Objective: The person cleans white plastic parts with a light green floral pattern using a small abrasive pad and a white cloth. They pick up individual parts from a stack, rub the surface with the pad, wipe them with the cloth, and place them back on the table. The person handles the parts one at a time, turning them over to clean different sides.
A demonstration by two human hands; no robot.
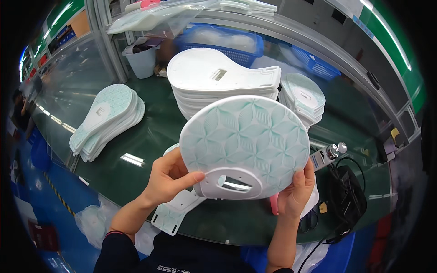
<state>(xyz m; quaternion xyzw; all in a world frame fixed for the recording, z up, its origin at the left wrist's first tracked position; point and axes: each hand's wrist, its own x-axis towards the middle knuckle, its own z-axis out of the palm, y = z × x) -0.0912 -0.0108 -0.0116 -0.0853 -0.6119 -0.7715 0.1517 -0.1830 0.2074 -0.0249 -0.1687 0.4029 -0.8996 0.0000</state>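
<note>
A rounded white plastic panel (246,136) with a teal petal pattern is held up in front of me, tilted so its patterned face shows. Near its lower edge is an oval recess with a slot through it. My left hand (170,177) grips the lower left edge, thumb on the face. On the lower right edge, my right hand (297,191) pinches it between thumb and fingers. Below and behind it, a second patterned panel (168,219) lies partly hidden on the green table. Something pink (274,204) shows beside my right hand; its kind is hidden.
A tall stack of white panels (200,68) stands behind, flanked by patterned stacks at left (107,109) and right (304,91). Blue baskets (248,57) and a pale bucket (142,63) sit farther back. A silver-topped device (325,155) and black bag (348,195) lie at right.
</note>
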